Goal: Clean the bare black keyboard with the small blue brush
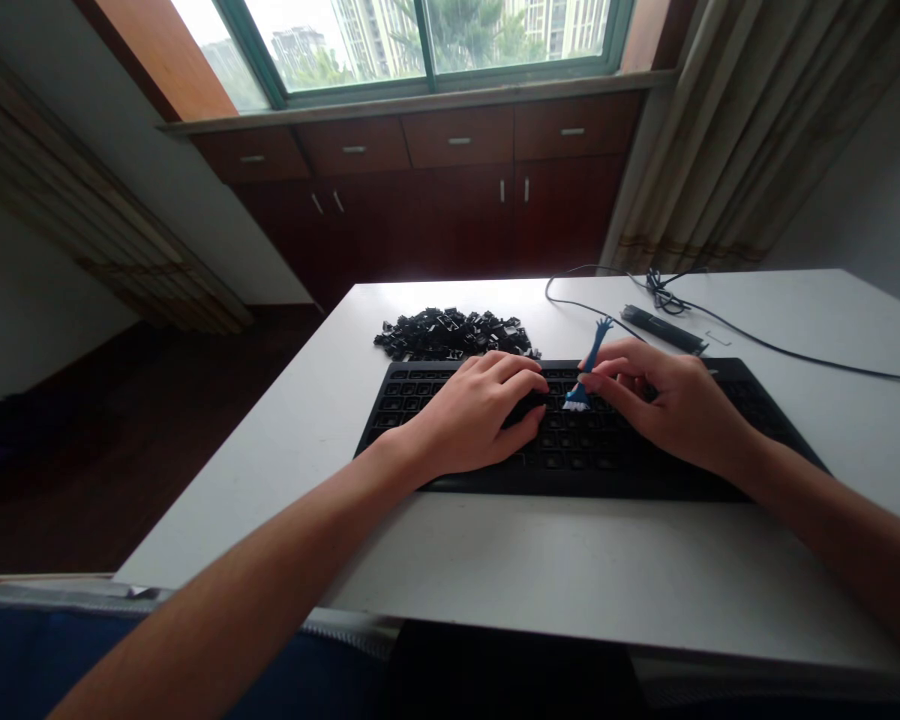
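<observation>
A black keyboard [487, 484] with its keycaps off lies on the white table, its rows of bare key sockets showing. My left hand [487, 410] rests on its left half, thumb and fingers apart and curved down onto the sockets. Between thumb and fingers, my right hand [660, 390] grips a small blue brush [590, 362]. The brush's white bristles point down at the sockets near the keyboard's middle, and its handle end, shaped like a little hand, points up. Behind the keyboard sits a heap of loose black keycaps [450, 332].
A long black plastic piece [664, 329] lies behind the keyboard at the right, beside a thin bent wire tool [718, 339]. A black cable [765, 346] runs across the table [270, 470] to the right. Beyond stand wooden cabinets [435, 215] under a window.
</observation>
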A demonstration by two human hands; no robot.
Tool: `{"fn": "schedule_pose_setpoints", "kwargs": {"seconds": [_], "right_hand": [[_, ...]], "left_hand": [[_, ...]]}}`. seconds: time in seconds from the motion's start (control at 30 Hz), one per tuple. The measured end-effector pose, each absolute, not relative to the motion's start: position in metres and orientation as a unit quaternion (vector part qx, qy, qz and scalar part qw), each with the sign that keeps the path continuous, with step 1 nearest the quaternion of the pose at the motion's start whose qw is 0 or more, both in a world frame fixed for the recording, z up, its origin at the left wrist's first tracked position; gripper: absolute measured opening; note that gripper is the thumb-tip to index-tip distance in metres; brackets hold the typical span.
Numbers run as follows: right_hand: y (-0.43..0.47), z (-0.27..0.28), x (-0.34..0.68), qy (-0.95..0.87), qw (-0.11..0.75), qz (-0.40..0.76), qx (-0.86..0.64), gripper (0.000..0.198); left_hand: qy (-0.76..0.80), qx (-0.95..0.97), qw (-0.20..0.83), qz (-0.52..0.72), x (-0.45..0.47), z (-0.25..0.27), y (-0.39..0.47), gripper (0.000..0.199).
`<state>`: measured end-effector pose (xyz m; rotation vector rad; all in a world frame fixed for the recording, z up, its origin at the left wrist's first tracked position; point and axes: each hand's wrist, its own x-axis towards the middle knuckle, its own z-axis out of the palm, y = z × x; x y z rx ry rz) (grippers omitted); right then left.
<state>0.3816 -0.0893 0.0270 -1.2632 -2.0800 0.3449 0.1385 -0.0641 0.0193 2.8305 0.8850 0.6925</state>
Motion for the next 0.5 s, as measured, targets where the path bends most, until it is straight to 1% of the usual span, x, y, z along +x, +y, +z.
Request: {"fn": "schedule_pose_setpoints", "kwargs": {"seconds": [0.17, 0.5], "right_hand": [[-0.0890, 0.0271, 0.3813, -0.805, 0.328, 0.104, -0.484, 0.021], [-0.0898, 0.0261, 0.3804, -0.797, 0.335, 0.115, -0.489, 0.021]], "left_hand": [[0.287, 0.928, 0.051, 0.231, 0.1385, 0.0189, -0.0640, 0.026], [0.292, 0.928, 0.049, 0.225, 0.1384, 0.0204, -0.0645, 0.026]]}}
